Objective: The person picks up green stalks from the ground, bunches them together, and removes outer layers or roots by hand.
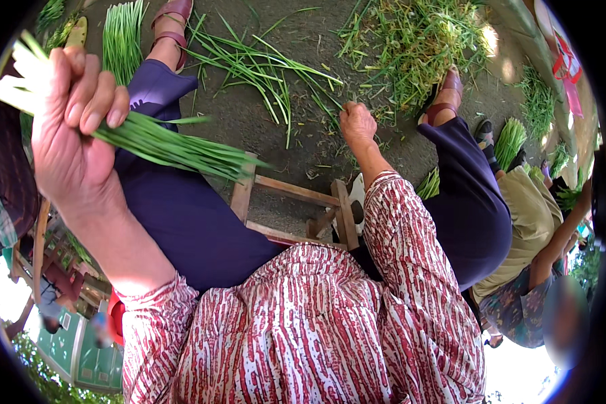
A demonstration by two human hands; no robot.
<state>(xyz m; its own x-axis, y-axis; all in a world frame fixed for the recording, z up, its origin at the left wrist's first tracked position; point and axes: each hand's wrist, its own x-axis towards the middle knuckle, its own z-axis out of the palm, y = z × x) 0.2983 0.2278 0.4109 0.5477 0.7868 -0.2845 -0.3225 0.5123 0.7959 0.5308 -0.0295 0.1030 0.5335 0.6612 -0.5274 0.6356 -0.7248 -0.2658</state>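
My left hand is raised at the left, its fingers wrapped round a bunch of long green stalks with pale white ends poking out above the fist. My right hand is low over the ground in the middle, fingers curled at the ends of some loose green stalks; whether it holds any is hidden. Just beyond it lies a heap of mixed green and yellowish trimmings. A neat bundle of stalks lies at the back left, beside my sandalled foot.
A wooden stool frame stands between my legs. Another person sits close at my right, near small bundles. A curved pole with a red ribbon edges the right. Other people and wooden furniture are at the left.
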